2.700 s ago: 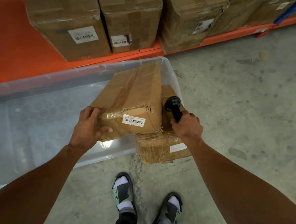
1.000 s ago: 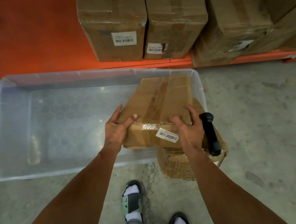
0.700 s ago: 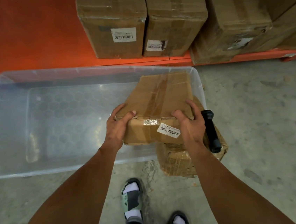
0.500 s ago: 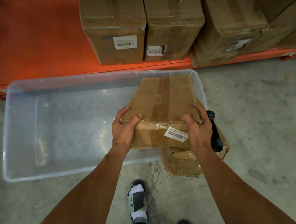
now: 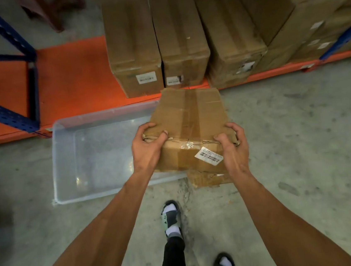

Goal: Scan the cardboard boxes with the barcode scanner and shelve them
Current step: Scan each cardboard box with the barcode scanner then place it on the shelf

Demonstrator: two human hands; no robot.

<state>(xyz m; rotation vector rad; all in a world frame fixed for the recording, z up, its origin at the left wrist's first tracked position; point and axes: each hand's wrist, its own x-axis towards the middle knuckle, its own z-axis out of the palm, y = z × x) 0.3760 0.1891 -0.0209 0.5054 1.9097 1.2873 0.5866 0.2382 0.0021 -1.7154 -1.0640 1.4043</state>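
Note:
I hold a worn, taped cardboard box (image 5: pixel 188 120) in the air with both hands, its barcode label facing me. My left hand (image 5: pixel 148 148) grips its near left corner. My right hand (image 5: pixel 234 146) grips its near right corner. Beneath it a second cardboard box (image 5: pixel 207 178) lies on the floor, mostly hidden. The barcode scanner is out of sight. Several boxes (image 5: pixel 132 44) stand in a row on the low orange shelf (image 5: pixel 67 79) ahead.
A clear plastic bin (image 5: pixel 99 156) sits on the concrete floor to the left of the held box. Blue rack uprights (image 5: pixel 5 111) rise at the left. More stacked boxes (image 5: pixel 301 15) fill the shelf at the right. My feet (image 5: pixel 171 217) stand below.
I have lifted the box up and away from the bin with both hands. The view has risen, and the scanner that lay on the lower box is now hidden.

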